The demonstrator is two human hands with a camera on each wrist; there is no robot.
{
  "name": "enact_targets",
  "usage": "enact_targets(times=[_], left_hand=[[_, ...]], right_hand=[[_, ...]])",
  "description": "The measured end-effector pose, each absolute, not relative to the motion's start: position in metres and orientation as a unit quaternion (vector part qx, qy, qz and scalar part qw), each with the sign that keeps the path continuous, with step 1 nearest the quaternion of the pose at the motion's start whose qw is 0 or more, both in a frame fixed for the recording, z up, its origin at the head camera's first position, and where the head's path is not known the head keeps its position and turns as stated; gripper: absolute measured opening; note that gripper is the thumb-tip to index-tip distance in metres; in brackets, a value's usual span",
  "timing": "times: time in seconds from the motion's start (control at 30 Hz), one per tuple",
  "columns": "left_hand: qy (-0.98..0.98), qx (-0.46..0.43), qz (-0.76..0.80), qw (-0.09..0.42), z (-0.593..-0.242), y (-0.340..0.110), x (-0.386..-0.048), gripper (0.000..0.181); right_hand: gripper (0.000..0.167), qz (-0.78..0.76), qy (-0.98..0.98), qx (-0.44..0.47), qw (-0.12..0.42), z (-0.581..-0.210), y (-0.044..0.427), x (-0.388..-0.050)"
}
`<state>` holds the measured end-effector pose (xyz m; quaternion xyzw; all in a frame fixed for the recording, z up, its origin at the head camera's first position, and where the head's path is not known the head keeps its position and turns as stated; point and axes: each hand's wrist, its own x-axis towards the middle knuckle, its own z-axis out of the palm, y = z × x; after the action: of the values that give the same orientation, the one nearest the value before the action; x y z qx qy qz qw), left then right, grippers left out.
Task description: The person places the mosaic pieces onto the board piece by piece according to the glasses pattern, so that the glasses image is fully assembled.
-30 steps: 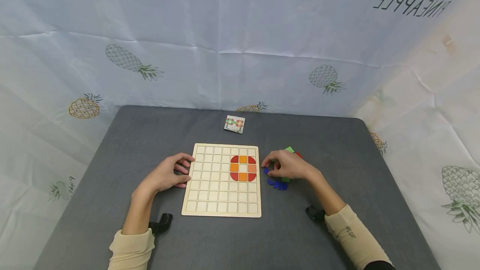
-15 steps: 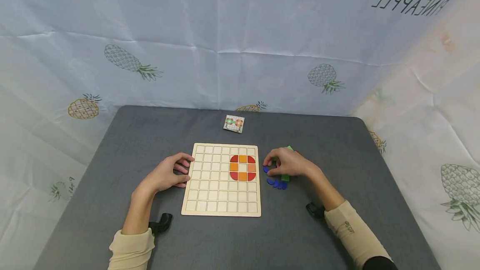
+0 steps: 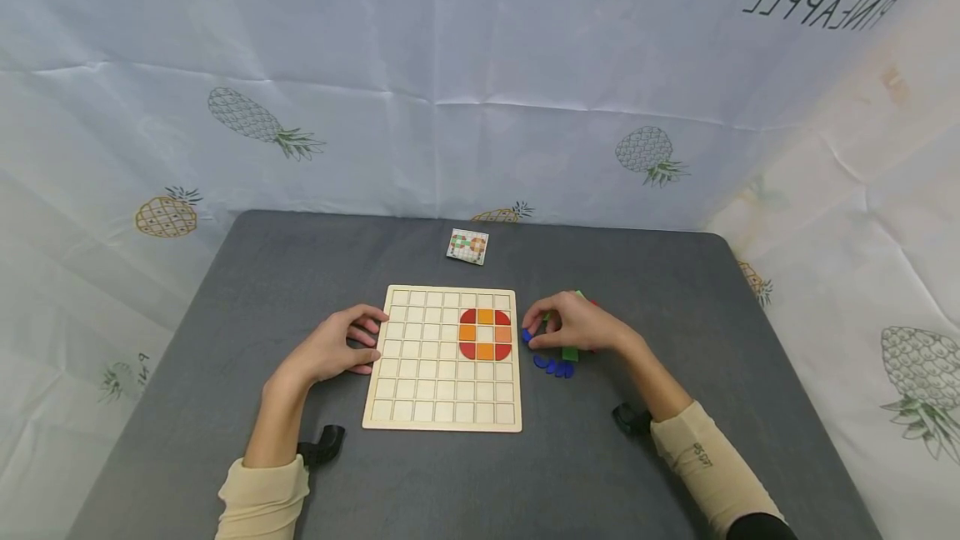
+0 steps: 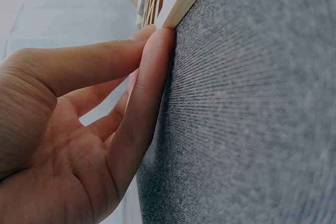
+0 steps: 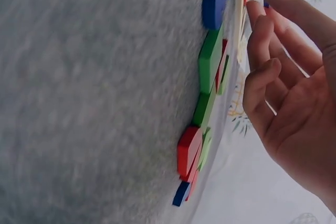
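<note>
A pale wooden grid board (image 3: 420, 373) lies on the table, with red and orange tiles (image 3: 486, 317) set in a ring of cells at its right. My left hand (image 3: 333, 346) rests at its left edge, fingertips and thumb touching the rim; in the left wrist view the fingers (image 4: 131, 93) meet the board's edge (image 4: 186, 3). My right hand (image 3: 573, 323) is just right of the board, pinching a small blue tile (image 3: 527, 335) between thumb and finger. The right wrist view shows only a sliver of this tile (image 5: 266, 4); its full shape is hidden.
Several rounded blue tiles (image 3: 552, 367) lie below my right hand. Green tiles (image 3: 570, 353) and red tiles (image 5: 189, 148) sit partly under it. A small printed pattern card (image 3: 468, 247) lies behind the board on the grey table (image 3: 637, 482). A pineapple-print curtain (image 3: 480, 82) hangs behind.
My right hand has shifted slightly left toward the board, the blue tile moving with its fingertips. The left hand and the board stay where they were.
</note>
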<state>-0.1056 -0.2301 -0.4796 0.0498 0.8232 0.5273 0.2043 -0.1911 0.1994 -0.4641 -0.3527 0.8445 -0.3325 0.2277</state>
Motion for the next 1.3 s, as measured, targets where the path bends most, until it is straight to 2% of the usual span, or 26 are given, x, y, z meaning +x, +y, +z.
enact_targets(times=[0.27, 0.73, 1.0, 1.3], left_hand=[[0.824, 0.047, 0.527, 0.205, -0.479, -0.23, -0.106, 0.056], [0.824, 0.046, 0.525, 0.208, -0.478, -0.229, -0.105, 0.055], [0.824, 0.046, 0.526, 0.207, -0.478, -0.229, -0.105, 0.055], [0.824, 0.049, 0.526, 0.205, -0.478, -0.229, -0.105, 0.055]], right_hand=[[0.021, -0.363, 0.82, -0.357, 0.264, -0.463, 0.187, -0.184], [0.008, -0.314, 0.808, -0.398, 0.3, -0.468, 0.166, -0.171], [0.012, -0.305, 0.797, -0.424, 0.304, -0.468, 0.157, -0.167], [0.012, -0.29, 0.811, -0.422, 0.282, -0.463, 0.151, -0.162]])
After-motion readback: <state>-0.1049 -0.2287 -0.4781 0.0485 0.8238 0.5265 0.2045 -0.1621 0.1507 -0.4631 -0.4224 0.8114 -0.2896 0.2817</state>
